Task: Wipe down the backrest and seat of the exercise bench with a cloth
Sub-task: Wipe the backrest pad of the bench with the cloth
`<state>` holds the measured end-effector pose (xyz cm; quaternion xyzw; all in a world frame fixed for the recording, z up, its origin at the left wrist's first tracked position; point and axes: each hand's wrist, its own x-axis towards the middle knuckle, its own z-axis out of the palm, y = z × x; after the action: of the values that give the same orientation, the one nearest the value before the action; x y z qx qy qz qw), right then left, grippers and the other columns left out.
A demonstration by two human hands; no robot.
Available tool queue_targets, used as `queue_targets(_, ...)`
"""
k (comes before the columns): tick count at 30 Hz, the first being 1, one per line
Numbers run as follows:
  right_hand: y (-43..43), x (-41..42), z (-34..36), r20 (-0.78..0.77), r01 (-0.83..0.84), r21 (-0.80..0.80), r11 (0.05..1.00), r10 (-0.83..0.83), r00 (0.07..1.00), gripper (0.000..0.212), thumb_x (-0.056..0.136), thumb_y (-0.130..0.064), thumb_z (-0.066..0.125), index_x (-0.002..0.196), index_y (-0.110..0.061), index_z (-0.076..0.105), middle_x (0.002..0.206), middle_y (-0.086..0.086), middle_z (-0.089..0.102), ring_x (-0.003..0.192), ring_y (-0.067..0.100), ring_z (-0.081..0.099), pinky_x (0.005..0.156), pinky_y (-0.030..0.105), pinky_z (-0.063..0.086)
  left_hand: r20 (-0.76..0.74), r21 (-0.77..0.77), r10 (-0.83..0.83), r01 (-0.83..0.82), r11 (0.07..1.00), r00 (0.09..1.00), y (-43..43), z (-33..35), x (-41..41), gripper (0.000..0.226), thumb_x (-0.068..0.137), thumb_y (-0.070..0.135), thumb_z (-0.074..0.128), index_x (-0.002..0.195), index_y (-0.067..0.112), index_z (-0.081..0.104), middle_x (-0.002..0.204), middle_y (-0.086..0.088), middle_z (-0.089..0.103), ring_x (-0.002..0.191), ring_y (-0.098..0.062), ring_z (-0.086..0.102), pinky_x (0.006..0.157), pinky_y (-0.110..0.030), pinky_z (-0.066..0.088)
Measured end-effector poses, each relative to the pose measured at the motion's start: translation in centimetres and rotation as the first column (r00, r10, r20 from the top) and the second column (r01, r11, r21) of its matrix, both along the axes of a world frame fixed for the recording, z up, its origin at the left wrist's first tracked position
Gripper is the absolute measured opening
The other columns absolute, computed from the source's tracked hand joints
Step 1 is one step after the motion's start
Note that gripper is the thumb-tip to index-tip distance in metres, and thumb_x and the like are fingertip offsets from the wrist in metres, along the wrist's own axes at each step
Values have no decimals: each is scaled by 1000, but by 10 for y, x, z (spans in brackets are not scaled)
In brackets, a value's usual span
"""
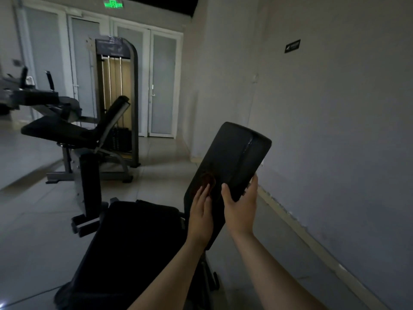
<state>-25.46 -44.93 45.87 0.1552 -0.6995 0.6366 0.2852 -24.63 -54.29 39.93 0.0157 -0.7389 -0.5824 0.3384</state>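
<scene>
- Right now the left hand (201, 217) is lying flat, fingers spread, against the raised backrest (232, 166), pressing a dark reddish cloth (208, 180) under its fingertips.
- Meanwhile the right hand (241, 208) is clasping the backrest's right edge, bracing it.
- Below, the seat (134, 242) is lying dark and unwiped.
- Judging by looks, the cloth is handling soft and light, the padding firm.

Dim room with pale tiled floor (156, 182), plain grey wall (335, 97) on the right with small dark sign (292, 46), frosted glass doors (163, 86) at the back, green exit sign (113, 4) glowing above, weight-stack machine (116, 99) before the doors
</scene>
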Motion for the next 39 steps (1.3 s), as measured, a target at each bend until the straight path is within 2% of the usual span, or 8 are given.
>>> queue_targets(6, -5, 6, 0, 34, 23, 61, 998, -25, 999, 88, 86, -39, 70, 153, -33, 12, 151, 0, 42, 135, 19, 46, 107, 40, 46, 223, 0, 72, -73, 997, 972, -13, -19, -2, 47, 105, 31, 23, 151, 27, 35, 160, 6, 29, 148, -11, 19, 117, -25, 12)
queue_targets(11, 0, 4, 3, 81, -24, 54, 998, 20, 996, 84, 85, -38, 70, 149, -39, 15, 142, -2, 53, 123, 15, 58, 102, 38, 51, 33, 17, -86, 85, 996, 996, 10, 50, 1, 47, 104, 28, 30, 150, 34, 35, 158, 16, 24, 146, -4, 16, 117, -29, 14)
queue_targets(15, 11, 5, 2, 157, -97, 96, 991, 81, 984, 71, 91, -44, 62, 147, -42, 18, 135, -4, 59, 116, 15, 63, 95, 38, 54, -72, 5, -120, 120, 993, 990, 11, 36, 5, 43, 105, 36, 32, 147, 40, 36, 159, 17, 25, 144, 0, 20, 119, -32, 18)
queue_targets(18, 18, -3, 22, 117, -37, 118, 992, 23, 993, 52, 97, -43, 50, 145, -33, 33, 133, -7, 58, 121, 17, 59, 91, 27, 52, -23, -21, -44, 43, 999, 999, 4, 13, 1, 46, 103, 47, 29, 148, 40, 34, 159, 14, 26, 147, -4, 19, 121, -39, 19)
queue_targets(22, 12, -6, 41, 77, 23, 106, 994, -31, 997, 71, 98, -37, 50, 153, -41, 6, 158, -1, 34, 140, 21, 42, 112, 45, 39, 47, -67, -84, 87, 994, 995, 5, 34, 0, 48, 103, 48, 28, 150, 41, 28, 163, 11, 19, 150, -9, 11, 122, -42, 13)
queue_targets(28, 28, -8, 47, -17, 118, 209, 971, -116, 993, 75, 97, -13, 57, 155, -33, 13, 164, 5, 13, 151, 18, 12, 121, 35, 18, -128, -187, -204, 179, 966, 971, 34, 113, -9, 49, 104, 34, 37, 151, 40, 27, 163, 8, 15, 147, -5, 12, 119, -31, 17)
queue_targets(35, 29, -2, 59, -53, 190, 147, 971, -184, 982, 52, 100, -10, 48, 150, -18, 36, 155, 3, 37, 143, 18, 34, 118, 29, 26, -143, -211, -115, 84, 974, 983, 24, 66, -4, 47, 103, 40, 38, 148, 45, 30, 161, 14, 20, 146, -3, 17, 117, -37, 28)
queue_targets(39, 28, 3, 54, -68, 194, 261, 946, -182, 981, 58, 101, -25, 49, 154, -20, 26, 161, 3, 24, 148, 20, 25, 115, 25, 20, -68, -172, -73, 60, 983, 995, 16, 35, 8, 48, 102, 41, 38, 149, 42, 31, 161, 15, 20, 147, -5, 16, 120, -41, 24)
